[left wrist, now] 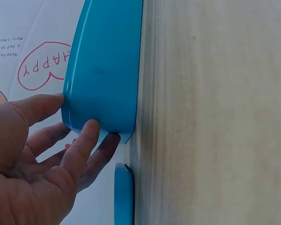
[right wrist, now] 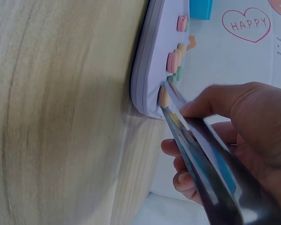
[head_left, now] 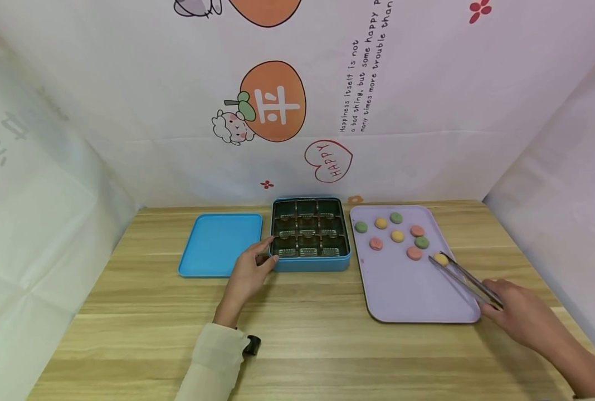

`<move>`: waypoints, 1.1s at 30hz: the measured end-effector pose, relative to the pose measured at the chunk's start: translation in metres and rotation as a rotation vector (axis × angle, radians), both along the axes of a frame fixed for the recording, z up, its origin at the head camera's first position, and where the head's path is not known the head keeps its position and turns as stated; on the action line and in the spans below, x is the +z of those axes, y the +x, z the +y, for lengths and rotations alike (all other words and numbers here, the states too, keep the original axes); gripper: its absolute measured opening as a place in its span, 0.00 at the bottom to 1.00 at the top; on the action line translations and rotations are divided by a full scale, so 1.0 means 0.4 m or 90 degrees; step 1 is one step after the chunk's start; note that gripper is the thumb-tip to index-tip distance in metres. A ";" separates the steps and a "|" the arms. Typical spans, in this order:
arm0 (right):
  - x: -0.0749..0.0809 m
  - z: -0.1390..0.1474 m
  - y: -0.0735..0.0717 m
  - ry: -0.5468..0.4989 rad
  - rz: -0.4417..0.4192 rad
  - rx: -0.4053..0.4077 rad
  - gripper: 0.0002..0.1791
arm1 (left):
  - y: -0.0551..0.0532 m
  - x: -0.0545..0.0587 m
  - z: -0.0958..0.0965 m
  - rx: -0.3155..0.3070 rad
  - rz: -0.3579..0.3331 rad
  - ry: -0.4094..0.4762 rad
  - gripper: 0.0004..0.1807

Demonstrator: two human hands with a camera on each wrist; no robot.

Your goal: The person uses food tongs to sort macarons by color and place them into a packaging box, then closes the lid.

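Note:
My right hand (head_left: 520,312) grips a pair of metal tongs (right wrist: 196,154). The tips straddle a yellow macaron (head_left: 441,259) near the right edge of the lilac tray (head_left: 413,295); whether both touch it I cannot tell. Pink macarons (head_left: 414,253), green macarons (head_left: 422,242) and other yellow macarons (head_left: 397,236) lie toward the tray's far half. My left hand (head_left: 249,273) holds the front left corner of a blue box (left wrist: 103,61), its thumb and fingers round the corner. Inside the box sits a dark divided insert (head_left: 308,225) with several bare compartments.
Left of the box lies a flat blue lid (head_left: 222,245), partly behind my left hand. Everything stands on a wood-grain table (head_left: 307,334). A printed white cloth (head_left: 403,111) rises along the table's back edge, with more white cloth on both sides.

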State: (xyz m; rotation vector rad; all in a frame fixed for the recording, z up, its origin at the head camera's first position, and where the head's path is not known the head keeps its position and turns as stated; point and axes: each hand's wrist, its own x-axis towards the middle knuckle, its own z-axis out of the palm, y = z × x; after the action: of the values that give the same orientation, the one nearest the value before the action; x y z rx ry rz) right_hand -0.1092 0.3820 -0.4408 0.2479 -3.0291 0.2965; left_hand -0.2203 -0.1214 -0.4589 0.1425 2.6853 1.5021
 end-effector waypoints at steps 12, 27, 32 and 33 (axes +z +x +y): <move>-0.016 0.008 0.007 0.007 0.057 0.032 0.23 | -0.002 -0.001 -0.002 -0.002 0.005 -0.001 0.31; -0.013 0.004 0.015 -0.004 0.072 0.032 0.23 | -0.001 -0.003 0.000 -0.003 0.006 0.005 0.31; -0.004 -0.001 0.015 -0.007 0.069 0.030 0.22 | -0.001 -0.002 0.000 -0.001 0.004 0.006 0.31; -0.002 -0.002 0.015 -0.006 0.069 0.030 0.22 | -0.001 -0.002 0.000 -0.001 0.004 0.004 0.31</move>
State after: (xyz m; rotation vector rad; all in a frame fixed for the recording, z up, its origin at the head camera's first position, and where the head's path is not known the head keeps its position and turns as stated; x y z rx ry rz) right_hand -0.1031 0.3810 -0.4415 0.3231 -2.9176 0.2914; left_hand -0.2207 -0.1215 -0.4598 0.1490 2.6845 1.5132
